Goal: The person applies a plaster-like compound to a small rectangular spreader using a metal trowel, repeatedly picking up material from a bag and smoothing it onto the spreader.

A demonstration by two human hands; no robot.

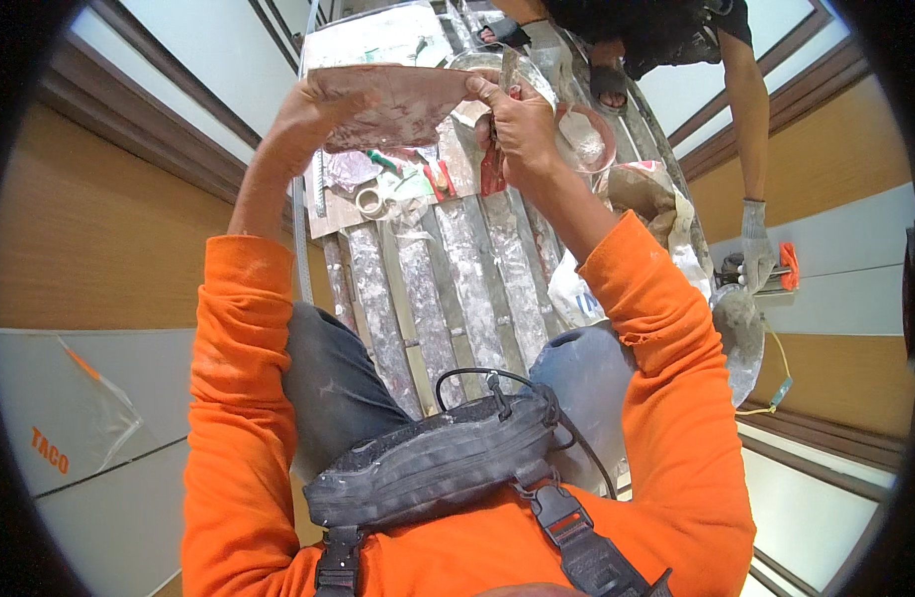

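Raised in front of me is a flat reddish-brown board (403,104), smeared with pale plaster. My left hand (313,121) grips its left end, fingers curled behind it. My right hand (522,124) pinches the right corner with its thumb. The same hand also has its fingers around a tool with a red handle (492,171), seemingly a putty knife, whose blade (509,68) points up. Below the board, a tape roll (370,204) and a red-handled tool (441,179) lie on a stained sheet, partly hidden by the board.
A red bucket (589,141) with pale powder or paste stands to the right, near an opened sack (651,199). A co-worker's gloved hand (756,247) reaches down at the right, by a plastic bag (739,333). Plaster-spotted planks (462,289) run beneath me between two walls.
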